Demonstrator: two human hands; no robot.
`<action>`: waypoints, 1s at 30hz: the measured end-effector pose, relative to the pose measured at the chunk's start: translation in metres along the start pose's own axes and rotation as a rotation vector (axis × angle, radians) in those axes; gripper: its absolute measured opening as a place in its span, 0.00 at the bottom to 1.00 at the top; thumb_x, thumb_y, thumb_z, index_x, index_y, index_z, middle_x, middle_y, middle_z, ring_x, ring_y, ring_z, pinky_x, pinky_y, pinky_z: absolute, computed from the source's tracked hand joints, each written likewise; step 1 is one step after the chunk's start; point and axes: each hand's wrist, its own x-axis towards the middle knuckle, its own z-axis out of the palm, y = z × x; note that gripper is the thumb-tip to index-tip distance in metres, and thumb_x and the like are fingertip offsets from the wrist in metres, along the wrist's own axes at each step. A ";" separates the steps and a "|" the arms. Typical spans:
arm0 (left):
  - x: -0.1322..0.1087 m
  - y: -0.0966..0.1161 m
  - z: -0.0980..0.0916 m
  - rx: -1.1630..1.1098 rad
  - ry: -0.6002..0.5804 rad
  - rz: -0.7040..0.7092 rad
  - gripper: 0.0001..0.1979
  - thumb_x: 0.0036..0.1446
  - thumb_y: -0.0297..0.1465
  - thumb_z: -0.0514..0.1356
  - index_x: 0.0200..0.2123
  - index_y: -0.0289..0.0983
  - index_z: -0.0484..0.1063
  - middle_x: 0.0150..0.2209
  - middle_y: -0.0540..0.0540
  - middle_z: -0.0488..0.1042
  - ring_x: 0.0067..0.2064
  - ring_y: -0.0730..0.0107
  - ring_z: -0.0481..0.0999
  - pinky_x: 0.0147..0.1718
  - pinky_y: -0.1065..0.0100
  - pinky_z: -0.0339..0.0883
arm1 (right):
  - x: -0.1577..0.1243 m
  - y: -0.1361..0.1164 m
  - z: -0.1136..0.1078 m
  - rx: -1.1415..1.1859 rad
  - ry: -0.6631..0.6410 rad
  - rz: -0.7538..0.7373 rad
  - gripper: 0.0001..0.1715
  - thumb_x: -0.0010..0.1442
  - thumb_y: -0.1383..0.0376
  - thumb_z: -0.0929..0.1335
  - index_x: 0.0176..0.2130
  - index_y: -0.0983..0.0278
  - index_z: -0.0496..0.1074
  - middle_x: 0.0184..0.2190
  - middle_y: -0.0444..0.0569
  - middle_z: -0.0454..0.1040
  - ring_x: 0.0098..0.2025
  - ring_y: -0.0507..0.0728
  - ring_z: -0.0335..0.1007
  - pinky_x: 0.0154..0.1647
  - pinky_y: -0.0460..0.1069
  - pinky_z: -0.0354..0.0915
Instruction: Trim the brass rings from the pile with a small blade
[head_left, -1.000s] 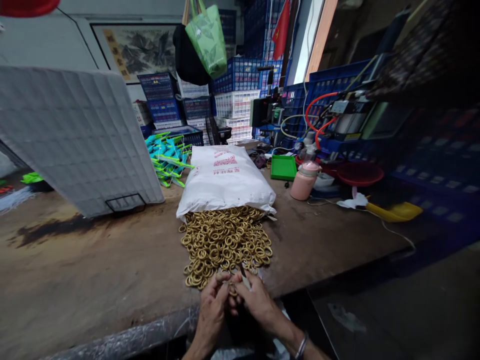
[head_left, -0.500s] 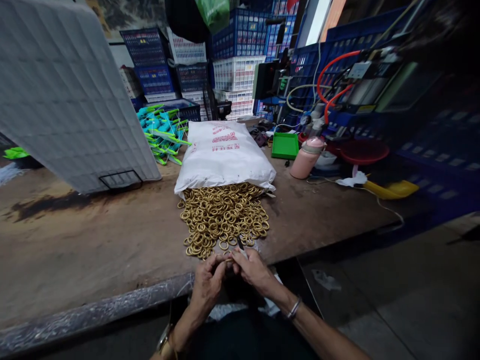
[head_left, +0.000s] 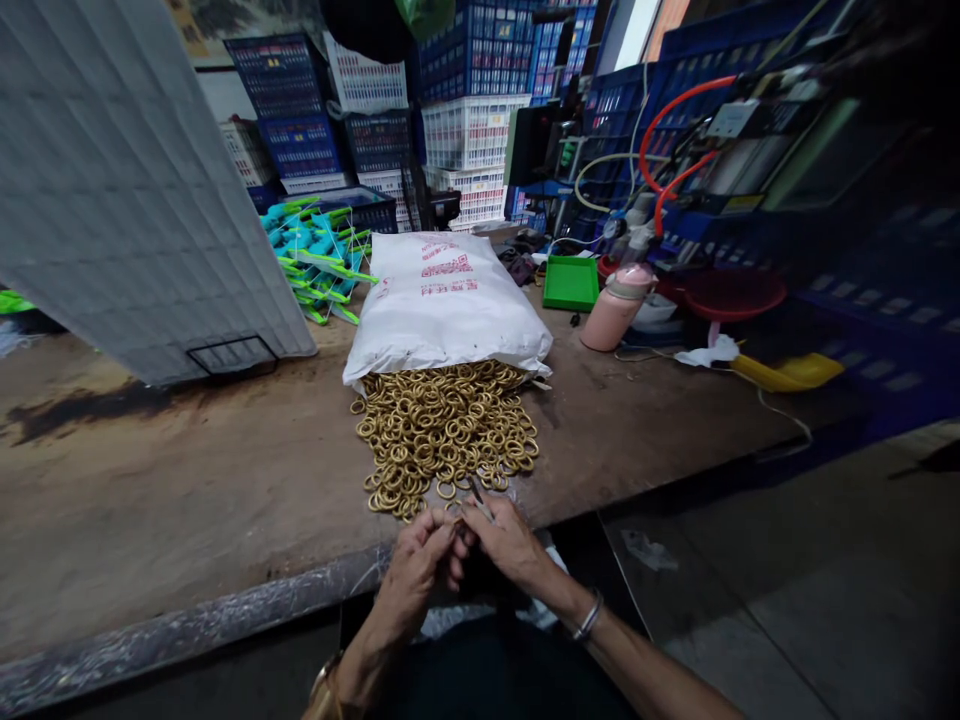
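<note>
My left hand (head_left: pixel 417 562) is closed in a pinch at the front edge of the table, on a gold-coloured ring of which only a sliver shows between the fingers. Against its fingertips, my right hand (head_left: pixel 511 540) is closed round a slim knife-like tool (head_left: pixel 480 500); a dark end points up and away, and the rest is hidden in the fingers. Just beyond both hands spreads a heap of gold-coloured rings (head_left: pixel 450 425). The rings lie at the mouth of a white sack (head_left: pixel 450 320) with red print.
Left stands a large pale ribbed panel (head_left: pixel 142 200). Behind it lie green and turquoise plastic pieces (head_left: pixel 319 255). To the right are a green tray (head_left: pixel 570 284), a pink bottle (head_left: pixel 613 315), a yellow scoop (head_left: pixel 795 372) and a machine with red hoses (head_left: pixel 742 150). Stacked crates (head_left: pixel 472 130) fill the back.
The view has shifted slightly. Both hands stay together at the table edge, with small finger movements; the tool in my right hand has tilted a little.
</note>
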 end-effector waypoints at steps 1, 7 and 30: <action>0.000 0.000 0.001 -0.013 0.025 -0.004 0.13 0.49 0.41 0.58 0.28 0.35 0.65 0.21 0.53 0.67 0.17 0.81 0.61 0.16 0.77 0.57 | 0.000 0.001 -0.001 -0.039 0.023 -0.002 0.14 0.58 0.62 0.57 0.25 0.65 0.62 0.20 0.42 0.65 0.25 0.49 0.60 0.27 0.43 0.55; -0.002 0.002 0.004 0.057 0.084 0.073 0.14 0.49 0.42 0.58 0.28 0.35 0.64 0.21 0.53 0.67 0.19 0.79 0.63 0.18 0.76 0.59 | -0.006 0.012 -0.001 -0.484 -0.034 -0.140 0.07 0.52 0.70 0.58 0.28 0.63 0.63 0.21 0.42 0.66 0.24 0.50 0.60 0.26 0.44 0.50; -0.024 -0.008 -0.021 -0.299 0.145 -0.001 0.11 0.47 0.35 0.62 0.26 0.33 0.68 0.31 0.44 0.72 0.27 0.73 0.70 0.20 0.75 0.62 | 0.020 0.002 0.008 -0.833 0.130 0.025 0.06 0.56 0.67 0.60 0.36 0.63 0.63 0.30 0.48 0.72 0.32 0.53 0.67 0.30 0.46 0.50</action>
